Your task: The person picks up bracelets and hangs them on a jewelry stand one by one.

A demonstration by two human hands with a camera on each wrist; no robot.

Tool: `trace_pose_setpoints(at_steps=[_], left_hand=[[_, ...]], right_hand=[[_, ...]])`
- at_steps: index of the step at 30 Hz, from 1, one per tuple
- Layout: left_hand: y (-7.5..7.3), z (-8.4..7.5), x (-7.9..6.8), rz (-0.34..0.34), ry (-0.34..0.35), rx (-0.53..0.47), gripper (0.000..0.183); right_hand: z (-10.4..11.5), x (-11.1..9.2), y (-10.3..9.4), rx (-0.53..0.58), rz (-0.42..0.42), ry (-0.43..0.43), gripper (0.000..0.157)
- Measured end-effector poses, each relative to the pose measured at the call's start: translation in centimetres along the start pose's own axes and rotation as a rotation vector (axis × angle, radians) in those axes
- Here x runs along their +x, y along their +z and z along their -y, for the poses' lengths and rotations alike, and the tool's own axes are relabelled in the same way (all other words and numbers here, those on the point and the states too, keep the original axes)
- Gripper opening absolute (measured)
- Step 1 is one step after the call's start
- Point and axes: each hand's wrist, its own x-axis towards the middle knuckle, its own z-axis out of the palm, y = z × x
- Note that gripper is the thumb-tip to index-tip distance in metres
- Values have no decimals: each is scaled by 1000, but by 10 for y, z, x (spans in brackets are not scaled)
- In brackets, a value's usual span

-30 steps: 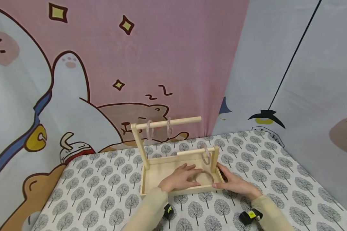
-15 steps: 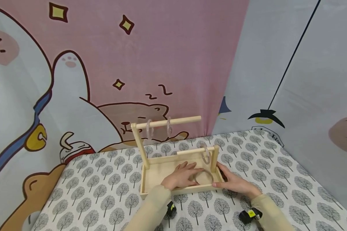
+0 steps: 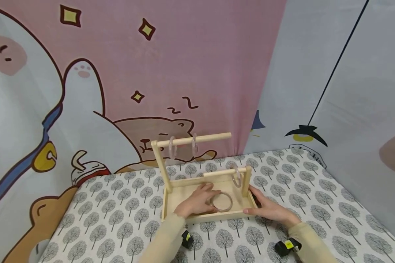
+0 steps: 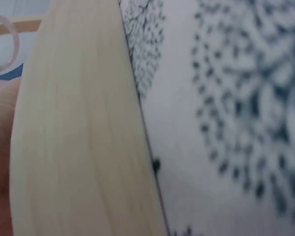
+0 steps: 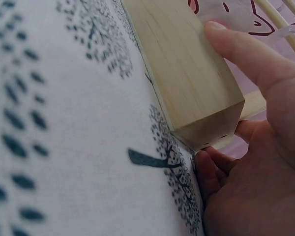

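A wooden jewelry rack (image 3: pixel 228 216) with a shallow tray base and two horizontal bars stands on the table. In its tray lies a clear, pinkish bangle (image 3: pixel 232 203). My left hand (image 3: pixel 197 201) reaches over the front wall and holds the bangle's left side between thumb and fingers. Part of the ring is hidden there. At the rack's right end my right hand (image 3: pixel 271 210) grips the corner, thumb along the front edge and fingers round the end, as the right wrist view shows. The left wrist view mostly shows the tray's front wall (image 4: pixel 78 128).
Two bangles hang on the tall upper bar (image 3: pixel 210 138), and one bangle (image 3: pixel 239 179) hangs on the lower bar near its post. A tree-print cloth (image 3: pixel 118 215) covers the table. Behind it hangs a cartoon curtain (image 3: pixel 200 65).
My left hand has moved left along the tray, and the bangle has slid left with it, away from the right end. My right hand keeps its grip on the corner.
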Motion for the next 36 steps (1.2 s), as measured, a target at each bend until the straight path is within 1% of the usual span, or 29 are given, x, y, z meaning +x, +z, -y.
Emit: trace_pose_setpoints(at_steps=[3,7,13,20,24,30,36], left_hand=[[-2,6,-7,-44,-11,-52,68],[-4,14,-18,-75,-23,-119,67],[-7,23,-32,-101,-32,-148,68],[-11,30,-43,-116,-57,-176,68],[-10,29,-44,-126,-52,-196,72],[-3,26,-38,-150,-6,-185,75],[3,26,-35,-151,-19,-186,74]], right_hand=[[-1,0,0,-8,0,-12,98],[-2,0,-1,-3,0,-15,98],[-2,-1,-1,7,-4,2,98],[-1,-1,-1,-6,-14,5,99],[-1,-1,0,-8,-12,-5,99],[0,0,-1,-19,-15,-19,99],[3,-2,-2,-11,2,-31,99]])
